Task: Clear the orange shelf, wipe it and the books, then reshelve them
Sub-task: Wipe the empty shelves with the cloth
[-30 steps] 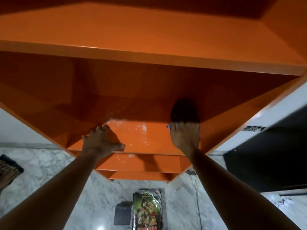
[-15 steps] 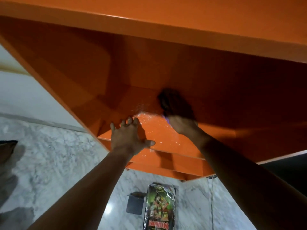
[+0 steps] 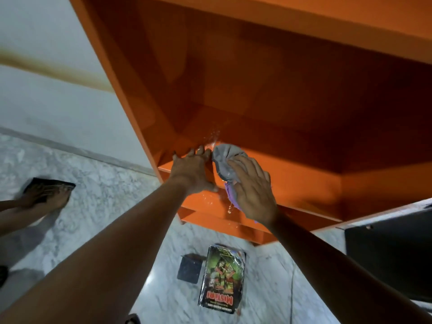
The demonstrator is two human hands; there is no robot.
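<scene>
Within a second the right hand [image 3: 253, 190] had swept the cloth [image 3: 225, 162] from the deep middle of the orange shelf [image 3: 299, 183] across to that shelf's left end. There the grey wad sat just beside the left hand [image 3: 191, 170], almost touching it. The right fingers [image 3: 247, 167] were curved over the bunched cloth and held it down on the board, with a purple edge showing under the palm. The left hand had kept its place at the shelf's front left corner, its fingers [image 3: 192, 152] spread wide and flat, holding nothing.

White specks [image 3: 214, 137] lay at the shelf's back left corner, so that corner probably needed one more pass. The board carried no books. One book [image 3: 222, 279] lay on the floor [image 3: 98, 183] below the shelf, so book wiping and reshelving seemingly remained.
</scene>
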